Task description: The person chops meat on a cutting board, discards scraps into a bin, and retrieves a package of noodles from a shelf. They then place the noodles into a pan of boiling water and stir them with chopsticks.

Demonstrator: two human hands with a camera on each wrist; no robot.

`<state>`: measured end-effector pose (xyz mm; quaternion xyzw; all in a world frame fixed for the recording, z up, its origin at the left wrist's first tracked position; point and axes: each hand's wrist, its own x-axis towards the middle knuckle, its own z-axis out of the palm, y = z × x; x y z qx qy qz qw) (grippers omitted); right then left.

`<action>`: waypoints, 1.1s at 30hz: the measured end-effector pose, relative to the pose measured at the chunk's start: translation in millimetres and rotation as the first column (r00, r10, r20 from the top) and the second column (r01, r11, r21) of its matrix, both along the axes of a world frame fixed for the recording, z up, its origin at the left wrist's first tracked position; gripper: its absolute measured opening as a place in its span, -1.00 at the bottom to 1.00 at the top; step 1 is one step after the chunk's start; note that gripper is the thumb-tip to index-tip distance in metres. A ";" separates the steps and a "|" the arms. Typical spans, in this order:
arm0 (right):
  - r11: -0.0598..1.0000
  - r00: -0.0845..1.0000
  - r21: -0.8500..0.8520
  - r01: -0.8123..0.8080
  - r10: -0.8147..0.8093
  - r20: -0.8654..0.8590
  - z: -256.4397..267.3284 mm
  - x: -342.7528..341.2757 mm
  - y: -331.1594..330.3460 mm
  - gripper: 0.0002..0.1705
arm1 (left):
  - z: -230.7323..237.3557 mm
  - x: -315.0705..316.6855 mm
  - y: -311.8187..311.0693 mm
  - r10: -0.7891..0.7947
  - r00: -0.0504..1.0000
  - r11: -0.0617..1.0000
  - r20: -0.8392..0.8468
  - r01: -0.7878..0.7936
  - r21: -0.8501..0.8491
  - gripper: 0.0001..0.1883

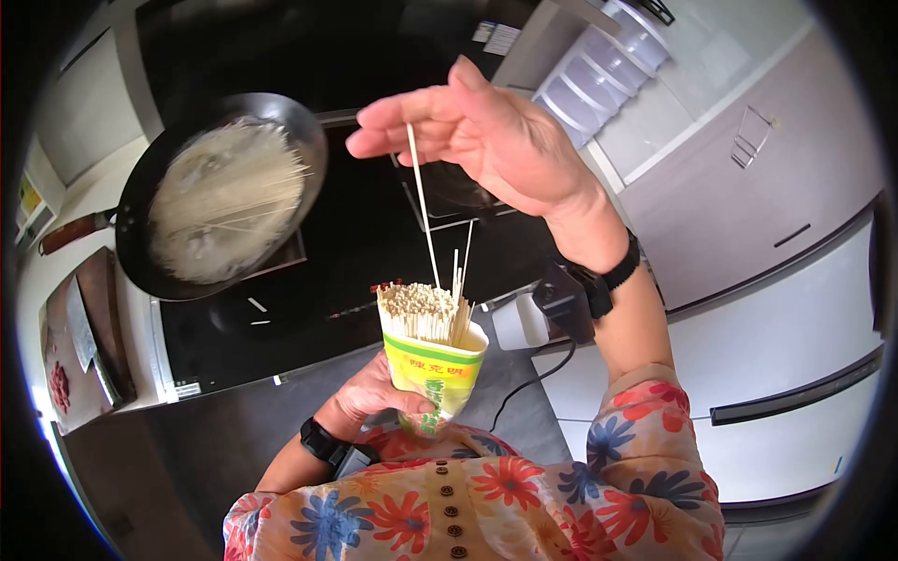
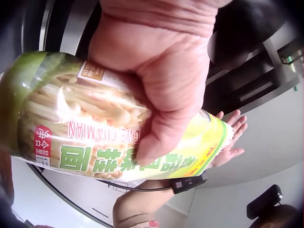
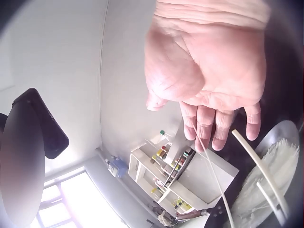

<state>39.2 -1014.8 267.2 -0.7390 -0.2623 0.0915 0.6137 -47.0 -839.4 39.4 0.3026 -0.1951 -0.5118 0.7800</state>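
My left hand (image 1: 382, 388) grips a yellow and green packet of dried noodles (image 1: 440, 374), thumb across its printed front. The packet stands upright with its top open. A bundle of dry noodles (image 1: 421, 309) sticks out, and a few strands rise above the rest. My right hand (image 1: 500, 140) is over the packet, palm showing and fingers loosely extended. One long noodle (image 1: 422, 201) reaches up from the bundle to its fingers. In the right wrist view the fingers (image 3: 204, 126) look relaxed, with that strand's tip overlapping them. Noodles (image 1: 229, 196) lie in whitish liquid in the wok (image 1: 313, 140).
The wok's wooden handle (image 1: 75, 234) points left. A cleaver (image 1: 82, 327) lies on a cutting board (image 1: 103, 280) beside some chopped red food (image 1: 60, 388). Broken noodle bits (image 1: 258, 306) lie on the black cooktop (image 1: 215, 332). Clear stacked containers (image 1: 599, 75) stand at the back right.
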 end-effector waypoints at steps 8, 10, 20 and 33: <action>0.917 0.948 -0.341 0.207 -0.102 0.303 -14.8 -108.9 -124.2 -0.39 | -3.8 -29.5 -122.8 -0.046 0.998 0.997 -0.031 0.044 -0.067 -0.34; 0.757 0.905 -0.598 0.264 0.021 0.425 -22.2 -132.9 -144.1 -0.29 | -10.5 -35.7 -150.4 -0.086 0.996 0.994 -0.040 0.083 -0.077 -0.33; 0.583 0.861 -0.689 0.430 -0.035 0.507 -23.5 -182.6 -223.3 -0.07 | 4.5 -36.1 -226.2 -0.141 0.987 0.988 -0.075 0.136 -0.067 -0.26; 0.548 0.871 -0.700 0.457 -0.118 0.477 -28.3 -122.8 -264.3 -0.13 | 20.4 30.1 -271.2 -0.147 0.989 0.988 0.014 0.147 -0.051 -0.26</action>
